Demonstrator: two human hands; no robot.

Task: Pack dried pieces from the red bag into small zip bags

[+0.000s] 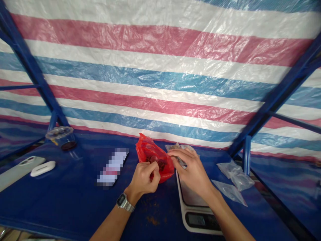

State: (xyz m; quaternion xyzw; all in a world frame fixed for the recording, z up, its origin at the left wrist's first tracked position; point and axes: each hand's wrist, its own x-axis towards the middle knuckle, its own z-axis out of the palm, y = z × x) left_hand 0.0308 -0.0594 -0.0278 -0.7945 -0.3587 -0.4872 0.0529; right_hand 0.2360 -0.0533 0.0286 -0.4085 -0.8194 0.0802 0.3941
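A red plastic bag (151,147) stands open near the middle of the blue table, with dark reddish-brown pieces (162,164) inside. My left hand (146,177), with a watch on the wrist, is closed at the bag's near side; what its fingers hold is hidden. To the right, my right hand (189,167) reaches over a white digital scale (184,214), its fingers bent beside the bag's right edge. Small clear bags (173,146) with contents lie just behind that hand, partly covered by it. Whether its fingertips grip anything is unclear.
Left of the bag lies a phone (112,167) with a blurred screen. Farther left are a lidded clear cup (61,137), a white case (43,168) and a pale phone (21,170). Clear plastic bags (230,190) rest at right, near a blue frame post (246,155). Striped sheeting hangs behind.
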